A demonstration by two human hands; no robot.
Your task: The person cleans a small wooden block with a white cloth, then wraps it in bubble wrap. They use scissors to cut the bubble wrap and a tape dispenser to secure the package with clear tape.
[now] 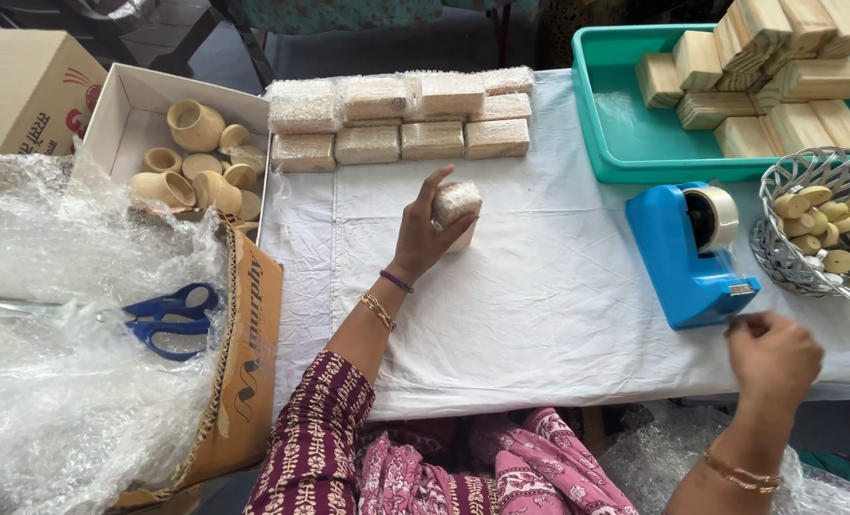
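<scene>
My left hand [423, 234] grips a bubble-wrapped wooden block [457, 204] standing on the white cloth [539, 305] in the middle of the table. My right hand [773, 358] is at the table's near right edge, fingers pinched together just below the blue tape dispenser [689, 253]; a thin strip of tape may be between the fingers, too small to be sure. Behind my left hand lie rows of wrapped blocks [401, 119], stacked two high.
A teal tray [606, 124] with bare wooden blocks [778, 72] sits at the back right. A wire basket [778, 253] of small wooden pieces is at the right edge. At left: a white box of wooden pots [191, 157], bubble wrap [53, 381], blue scissors [167, 319], cardboard boxes.
</scene>
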